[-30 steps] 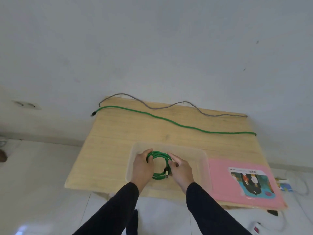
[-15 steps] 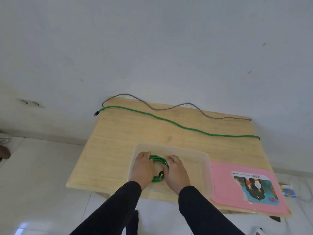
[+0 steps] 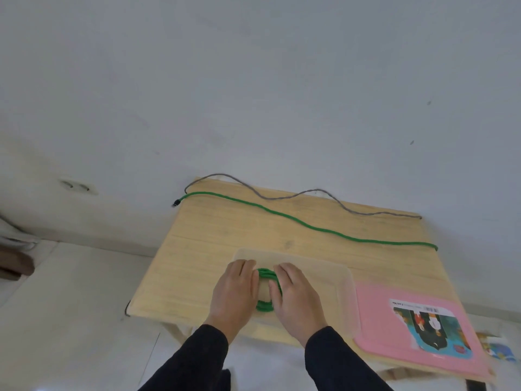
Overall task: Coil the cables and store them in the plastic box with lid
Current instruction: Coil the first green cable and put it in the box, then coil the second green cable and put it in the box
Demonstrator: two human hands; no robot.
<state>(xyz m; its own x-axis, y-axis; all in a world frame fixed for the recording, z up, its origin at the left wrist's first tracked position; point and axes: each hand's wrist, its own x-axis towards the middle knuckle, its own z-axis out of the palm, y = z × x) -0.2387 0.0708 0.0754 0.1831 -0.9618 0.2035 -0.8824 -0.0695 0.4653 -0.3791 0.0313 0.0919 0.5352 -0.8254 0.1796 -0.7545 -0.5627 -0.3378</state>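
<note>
A coiled green cable (image 3: 265, 289) lies inside the clear plastic box (image 3: 332, 280) at the table's near edge. My left hand (image 3: 235, 292) presses flat on the coil's left side and my right hand (image 3: 296, 297) on its right side, fingers laid over it. Only a strip of the coil shows between the hands. A long uncoiled green cable (image 3: 296, 221) stretches across the table behind the box. Farther back, a grey cable (image 3: 310, 191) lies in waves along the far edge. The pink lid (image 3: 408, 323), with a picture label, rests flat to the right of the box.
The wooden table (image 3: 203, 249) stands against a white wall. The green cable's black plug (image 3: 176, 203) hangs off the far left corner. White floor lies to the left, with dark objects at the left edge. Small items sit on the floor at lower right.
Both hands lowered the green coil into the box and flattened over it, closing in so less of the coil shows. The view shifted slightly.
</note>
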